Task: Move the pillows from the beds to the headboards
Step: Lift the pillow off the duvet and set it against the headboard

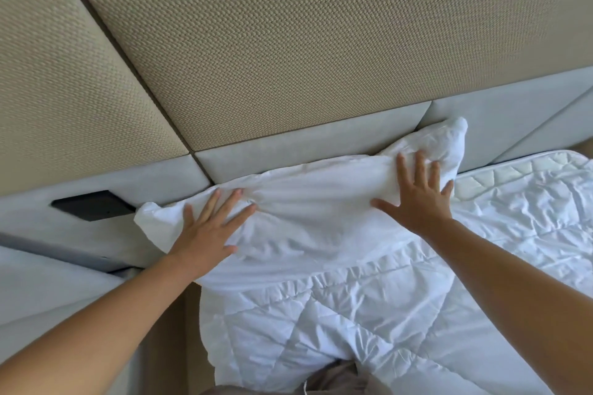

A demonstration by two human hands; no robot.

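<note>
Head view, looking down along two outstretched bare arms toward the top of a bed. A white pillow (pixel 321 202) lies crosswise at the head of the bed, its long far edge touching the grey padded headboard (pixel 288 144). Above that padding, woven tan panels (pixel 288 42) cover the wall.

The left hand (pixel 208 231) rests flat on the pillow's left part, fingers spread. The right hand (pixel 417 192) rests flat on its right part, also spread. Neither hand grips anything; both palms lie open against the fabric.

This pillow looks already placed, so the hands seem to be pressing or smoothing it into position. Only one pillow and one bed are visible, so whether others remain cannot be told.

The pillow is soft and wrinkled, with loose corners sticking out at both ends. It lies partly over a white quilted duvet (pixel 353 314). A dark rectangular panel (pixel 93 205) sits in the headboard, left of the pillow.
</note>
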